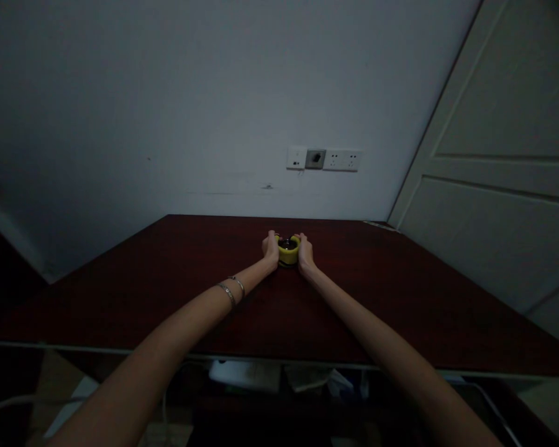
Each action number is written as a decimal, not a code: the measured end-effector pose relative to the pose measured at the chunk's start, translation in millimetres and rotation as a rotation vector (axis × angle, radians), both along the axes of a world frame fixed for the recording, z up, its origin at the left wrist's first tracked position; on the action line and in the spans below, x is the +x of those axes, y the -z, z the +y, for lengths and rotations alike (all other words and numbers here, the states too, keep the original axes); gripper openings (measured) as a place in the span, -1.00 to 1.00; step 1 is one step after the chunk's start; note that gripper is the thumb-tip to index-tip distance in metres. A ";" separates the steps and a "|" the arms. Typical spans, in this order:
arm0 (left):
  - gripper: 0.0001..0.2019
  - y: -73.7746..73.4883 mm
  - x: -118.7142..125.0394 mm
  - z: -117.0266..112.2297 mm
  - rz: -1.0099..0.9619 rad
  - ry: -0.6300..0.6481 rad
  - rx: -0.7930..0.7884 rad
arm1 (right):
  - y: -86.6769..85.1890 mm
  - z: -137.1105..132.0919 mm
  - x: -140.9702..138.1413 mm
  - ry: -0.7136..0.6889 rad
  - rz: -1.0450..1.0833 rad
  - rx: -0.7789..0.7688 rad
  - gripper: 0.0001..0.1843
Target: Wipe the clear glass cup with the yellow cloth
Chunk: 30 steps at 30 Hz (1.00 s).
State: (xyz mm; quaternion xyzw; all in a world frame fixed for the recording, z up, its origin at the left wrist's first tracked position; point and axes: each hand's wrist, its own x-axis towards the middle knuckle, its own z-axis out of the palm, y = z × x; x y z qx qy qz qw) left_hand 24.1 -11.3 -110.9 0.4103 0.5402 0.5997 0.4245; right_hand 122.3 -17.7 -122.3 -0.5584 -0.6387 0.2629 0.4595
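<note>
Toward the far side of the dark red table (205,248) is a small, round yellow object (288,256) with a dark, glossy middle. Its exact kind is hard to make out in the dim light. My left hand (271,249) presses against its left side, with the fingers curled over the edge. On the opposite side, my right hand (306,253) holds it in the same way. Both arms are stretched well forward, and two bracelets (233,290) circle my left forearm. The fingers partly cover the object's sides.
Wall sockets and switches (323,159) sit on the pale wall (190,105) behind the table. A panelled door (503,161) stands at the right. Below the table's front edge, a white item (246,375) and other papers or packets (340,383) lie on a shelf.
</note>
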 end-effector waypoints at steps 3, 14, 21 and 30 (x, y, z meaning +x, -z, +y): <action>-0.52 0.4 0.3 -2.4 -0.038 -0.003 -0.026 | 4.1 -1.4 0.2 0.127 0.146 -0.032 -0.37; -0.55 6.6 -3.8 -7.4 -0.092 0.011 -0.043 | 16.7 -2.3 -6.3 0.208 0.514 -0.045 -0.37; -0.57 8.7 -3.6 -6.5 -0.089 0.003 -0.049 | 22.9 -1.3 -7.7 0.230 0.637 -0.004 -0.46; -0.57 13.7 -4.5 -4.9 -0.100 -0.008 -0.054 | 24.7 -1.6 -8.3 0.229 0.692 -0.007 -0.52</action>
